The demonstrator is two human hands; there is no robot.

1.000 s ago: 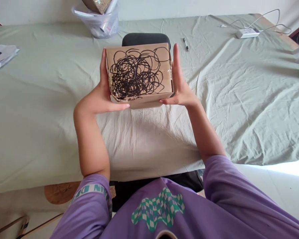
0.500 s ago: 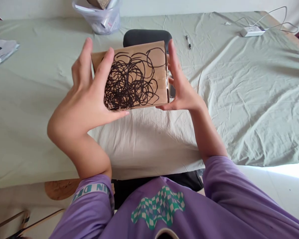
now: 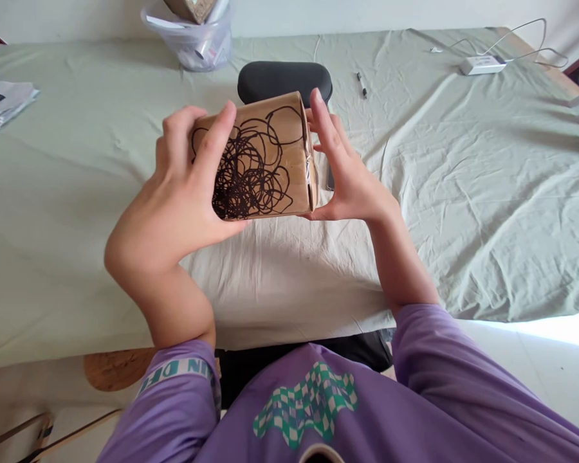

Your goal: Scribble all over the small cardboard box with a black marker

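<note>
A brown cardboard box (image 3: 275, 154), its face covered with black scribbled loops, is held up between my two hands above the table. My left hand (image 3: 183, 173) grips its left end, the forefinger lying over the scribbled face and the thumb along the lower edge. On the right end, my right hand (image 3: 340, 167) has its thumb under the lower edge and its fingers at the side. The box is turned so that part of its right side shows. Behind it lies a black hard case (image 3: 284, 80), partly covered by the box. A small dark object (image 3: 330, 180) shows beside my right palm.
A pale green cloth (image 3: 463, 212) covers the table. At the back stand a clear plastic bin (image 3: 193, 45) with papers and a white power strip (image 3: 482, 65) with cables. A black pen (image 3: 361, 85) lies right of the case. Papers (image 3: 19, 106) lie far left.
My left hand has shifted its hold from the box's side to over its face. The box has tilted and turned, exposing more of its right side, and has moved slightly left.
</note>
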